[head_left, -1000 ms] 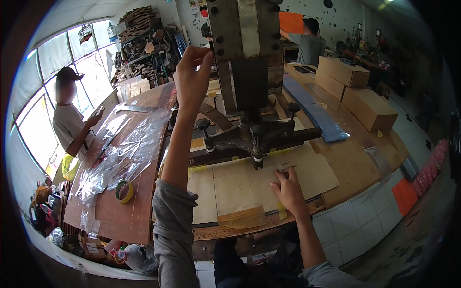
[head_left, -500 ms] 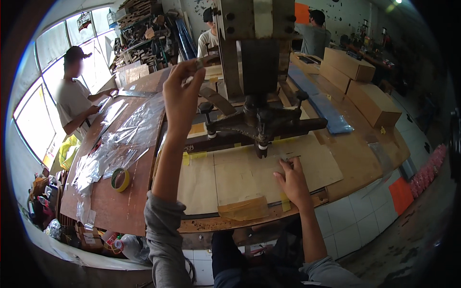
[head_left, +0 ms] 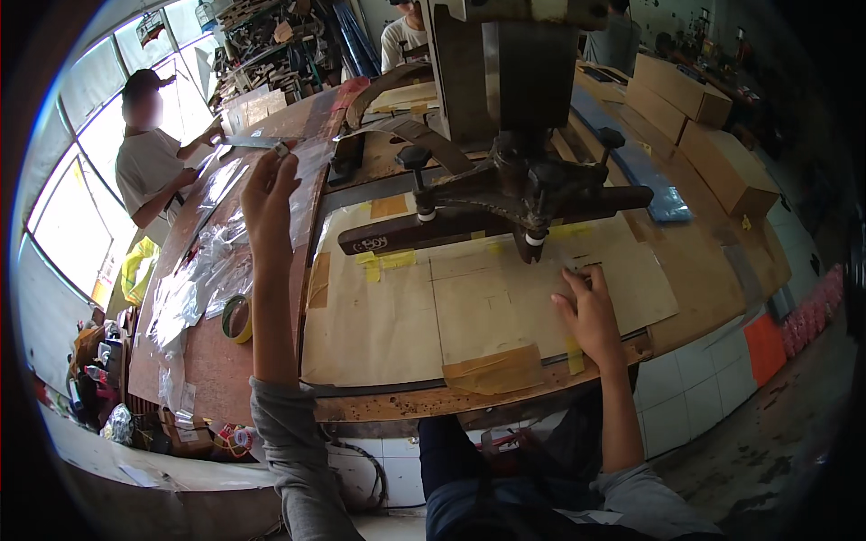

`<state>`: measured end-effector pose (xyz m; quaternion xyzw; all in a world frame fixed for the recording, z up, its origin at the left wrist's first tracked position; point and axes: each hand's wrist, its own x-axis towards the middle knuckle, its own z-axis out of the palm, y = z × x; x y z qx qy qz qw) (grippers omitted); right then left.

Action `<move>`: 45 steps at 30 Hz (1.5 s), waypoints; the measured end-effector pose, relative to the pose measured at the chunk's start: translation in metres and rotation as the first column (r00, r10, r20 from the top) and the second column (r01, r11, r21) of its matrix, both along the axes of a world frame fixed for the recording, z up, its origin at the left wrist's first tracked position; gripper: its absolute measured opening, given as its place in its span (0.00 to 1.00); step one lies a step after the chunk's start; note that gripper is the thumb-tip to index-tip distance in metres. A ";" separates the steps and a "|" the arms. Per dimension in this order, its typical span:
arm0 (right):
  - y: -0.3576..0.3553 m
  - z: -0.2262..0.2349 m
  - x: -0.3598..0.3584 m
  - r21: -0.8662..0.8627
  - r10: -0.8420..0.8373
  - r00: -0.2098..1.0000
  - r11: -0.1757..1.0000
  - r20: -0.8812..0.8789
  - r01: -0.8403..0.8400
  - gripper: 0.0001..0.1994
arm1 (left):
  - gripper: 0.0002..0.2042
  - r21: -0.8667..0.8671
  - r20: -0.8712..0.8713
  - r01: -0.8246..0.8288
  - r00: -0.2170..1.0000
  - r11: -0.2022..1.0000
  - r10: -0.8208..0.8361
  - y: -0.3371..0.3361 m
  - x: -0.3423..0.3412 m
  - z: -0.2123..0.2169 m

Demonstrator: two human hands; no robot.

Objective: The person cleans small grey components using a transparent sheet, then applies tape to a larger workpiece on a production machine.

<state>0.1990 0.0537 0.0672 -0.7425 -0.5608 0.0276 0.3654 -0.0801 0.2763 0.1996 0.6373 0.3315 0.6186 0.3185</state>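
Note:
My left hand (head_left: 269,194) is raised over the left side of the table, its fingers curled together around a small pale thing too small to name. On the right, my right hand (head_left: 591,316) hovers low over a cream-coloured board (head_left: 370,325), thumb and forefinger near each other with a tiny pale bit at the tips. Just beyond those fingertips stands a dark metal press head (head_left: 519,194) with a crossbar and white-ringed bolts. Yellow tape (head_left: 492,370) lies along the board's near edge, and pencil-like lines mark its face.
A tape roll (head_left: 237,318) and crumpled clear plastic (head_left: 212,270) lie on the left tabletop (head_left: 230,383). Brown cardboard boxes (head_left: 722,167) and a blue plastic strip (head_left: 667,203) are at right. A person (head_left: 149,171) works at the far left; others are behind the press.
My left hand has moved left, away from the press. My right hand stays near the board by the press foot. The whole view has shifted, with the press appearing further right and higher.

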 end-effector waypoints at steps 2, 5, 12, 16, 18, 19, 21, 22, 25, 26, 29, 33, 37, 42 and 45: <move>0.000 0.001 -0.001 0.010 0.006 1.000 1.000 0.023 -0.006 0.20 | 0.17 -0.024 0.044 -0.004 0.999 1.000 0.005 0.008 -0.007 -0.002; 0.001 0.001 0.000 0.013 0.011 0.999 1.000 0.051 -0.011 0.20 | 0.20 -0.050 0.024 0.021 1.000 0.999 -0.020 0.013 -0.012 -0.009; 0.001 0.003 -0.002 0.011 0.004 0.999 1.000 0.037 -0.004 0.21 | 0.16 -0.076 0.082 0.027 0.996 0.997 -0.021 0.006 -0.019 -0.011; 0.004 0.007 -0.018 -0.029 0.007 0.966 1.000 0.257 0.000 0.20 | 0.16 -0.049 0.075 0.039 0.997 0.998 -0.035 -0.008 -0.019 -0.010; 0.005 0.005 -0.025 -0.039 -0.033 0.949 0.998 0.314 0.047 0.20 | 0.15 -0.044 0.065 0.040 0.997 0.998 -0.037 -0.017 -0.017 -0.008; 0.006 0.004 -0.028 -0.038 -0.068 0.942 0.996 0.328 0.085 0.19 | 0.15 -0.050 0.033 0.026 0.999 0.998 -0.025 -0.020 -0.017 -0.008; 0.005 0.003 -0.030 -0.038 -0.106 0.936 0.991 0.335 0.126 0.18 | 0.14 -0.048 0.000 0.014 1.000 0.999 -0.014 -0.025 -0.017 -0.007; 0.006 0.004 -0.030 -0.040 -0.125 0.936 0.988 0.329 0.146 0.18 | 0.14 -0.047 -0.006 0.017 1.000 0.999 -0.017 -0.028 -0.018 -0.005; 0.008 0.007 -0.030 -0.049 -0.159 0.942 0.982 0.294 0.181 0.18 | 0.14 -0.028 -0.036 0.012 0.999 1.000 -0.013 -0.034 -0.024 -0.004; 0.009 0.008 -0.029 -0.055 -0.172 0.947 0.980 0.273 0.194 0.17 | 0.14 -0.016 -0.030 0.020 0.999 1.000 -0.021 -0.035 -0.028 -0.004; 0.010 0.010 -0.027 -0.083 -0.159 0.953 0.979 0.259 0.186 0.18 | 0.14 -0.016 -0.061 0.022 0.998 1.000 -0.023 -0.040 -0.034 -0.002; 0.009 0.011 -0.023 -0.094 -0.131 0.964 0.983 0.233 0.156 0.19 | 0.14 -0.013 -0.105 0.008 0.994 1.000 -0.009 -0.039 -0.040 0.001; 0.010 0.013 -0.020 -0.126 -0.112 0.971 0.982 0.210 0.141 0.20 | 0.14 0.006 -0.195 0.006 0.981 1.000 -0.005 -0.028 -0.044 0.001; 0.014 0.016 -0.022 -0.176 -0.131 0.975 0.971 0.179 0.163 0.20 | 0.13 0.005 -0.311 0.040 0.950 0.999 -0.037 -0.001 -0.049 0.000; 0.012 0.014 -0.020 -0.119 -0.115 0.968 0.982 0.221 0.143 0.21 | 0.13 0.000 -0.370 0.093 0.925 0.996 -0.087 0.020 -0.051 0.005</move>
